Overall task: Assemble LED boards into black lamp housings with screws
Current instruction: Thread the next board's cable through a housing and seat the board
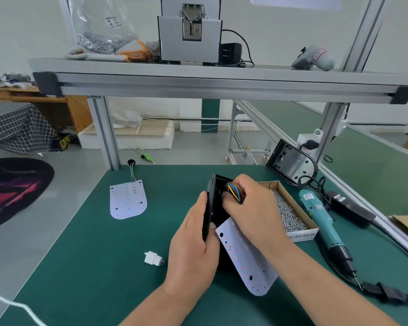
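A black lamp housing [213,203] stands tilted on its edge on the green mat. My left hand [193,245] grips its left wall. My right hand [247,203] holds a bundle of coloured wires [233,192] inside the housing's upper part. A white LED board [247,260] joined to those wires hangs out of the housing, slanting down to the right. A second LED board [127,200] with its own wires lies flat at the mat's left. A cardboard box of screws [290,214] sits just right of my right hand. A teal electric screwdriver [323,222] lies beside the box.
Another black housing [291,161] with a metal plate leans at the back right. A small white connector [152,258] lies left of my left hand. A black power adapter [351,208] and cables run along the right rail. An aluminium shelf [222,83] spans overhead.
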